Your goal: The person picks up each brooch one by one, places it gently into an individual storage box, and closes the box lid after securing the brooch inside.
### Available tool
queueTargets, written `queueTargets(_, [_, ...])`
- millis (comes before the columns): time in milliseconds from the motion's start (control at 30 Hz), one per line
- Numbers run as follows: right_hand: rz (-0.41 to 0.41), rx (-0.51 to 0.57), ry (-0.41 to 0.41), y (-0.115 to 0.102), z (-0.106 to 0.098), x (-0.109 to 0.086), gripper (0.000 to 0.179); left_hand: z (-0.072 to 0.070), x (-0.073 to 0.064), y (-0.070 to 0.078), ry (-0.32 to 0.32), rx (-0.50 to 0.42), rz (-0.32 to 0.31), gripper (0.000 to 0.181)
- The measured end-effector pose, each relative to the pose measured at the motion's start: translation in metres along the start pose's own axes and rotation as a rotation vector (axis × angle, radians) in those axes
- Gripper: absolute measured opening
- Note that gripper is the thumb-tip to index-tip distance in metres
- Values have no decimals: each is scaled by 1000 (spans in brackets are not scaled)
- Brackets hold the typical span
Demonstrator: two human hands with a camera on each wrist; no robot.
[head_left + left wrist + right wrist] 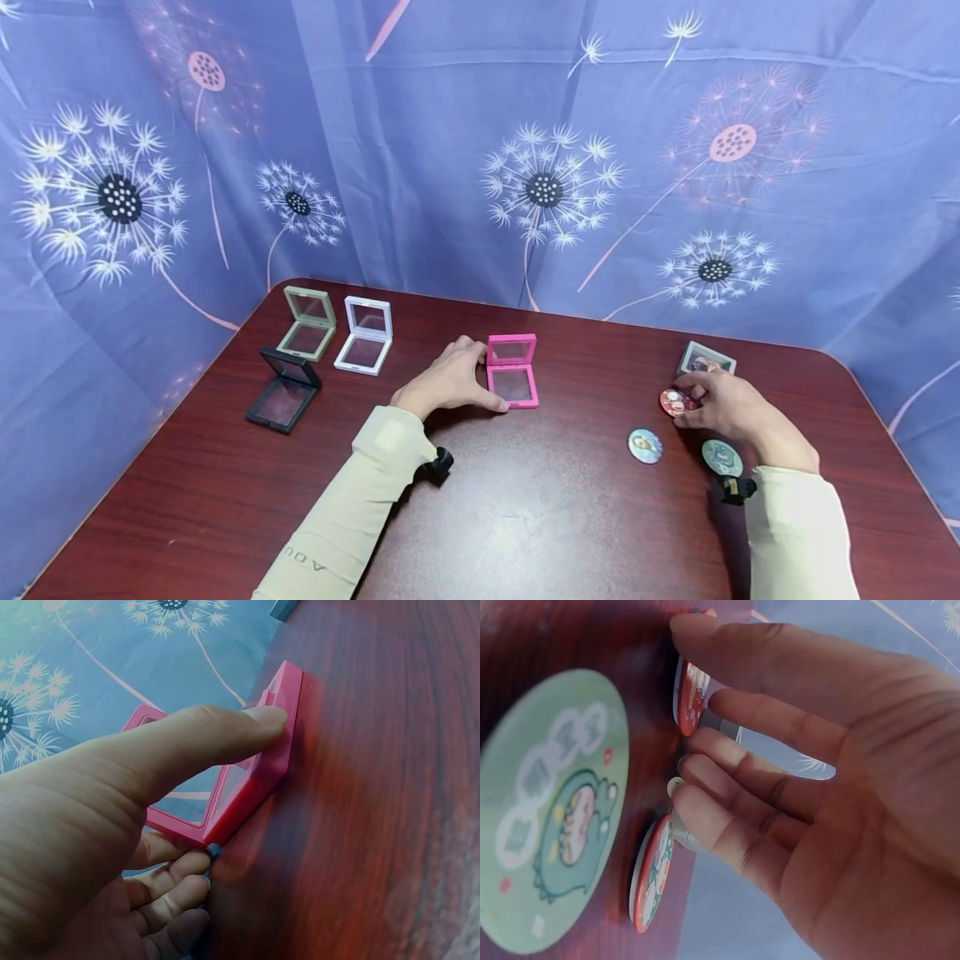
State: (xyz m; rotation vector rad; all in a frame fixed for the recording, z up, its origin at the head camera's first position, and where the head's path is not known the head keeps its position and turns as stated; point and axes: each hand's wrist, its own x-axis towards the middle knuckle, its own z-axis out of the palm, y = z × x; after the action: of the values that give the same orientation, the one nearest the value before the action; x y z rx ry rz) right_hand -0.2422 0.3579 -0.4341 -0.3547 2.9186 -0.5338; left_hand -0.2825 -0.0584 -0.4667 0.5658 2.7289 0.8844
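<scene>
My left hand (450,379) holds a pink hinged display case (512,386) on the table. The thumb lies on its front edge, the other fingers near the hinge side. Its lid stands up, and clear film fills both halves. At the right, my right hand (731,408) has thumb and index finger at the edges of a red round badge (672,403), which looks pinched while low at the table. In the right wrist view a green dinosaur badge (570,825) fills the left side. Below the fingers there, a red-rimmed badge (652,877) shows edge-on.
At the left stand opened cases: green (307,321), white (364,335) and black (283,390). A grey case (707,356) lies behind the right hand, partly covered. A blue badge (645,446) lies in front of the red one. Patterned cloth (420,167) hangs behind the table.
</scene>
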Motion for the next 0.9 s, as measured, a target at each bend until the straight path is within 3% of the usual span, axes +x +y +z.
queueTargets(333, [-17,-36,6,4,2,1,48,-1,-1,1,-3,-5,-5,89])
queueTargets(900, [7,-5,13,2,4,2,42,0,0,-1,-3,-1,-3,89])
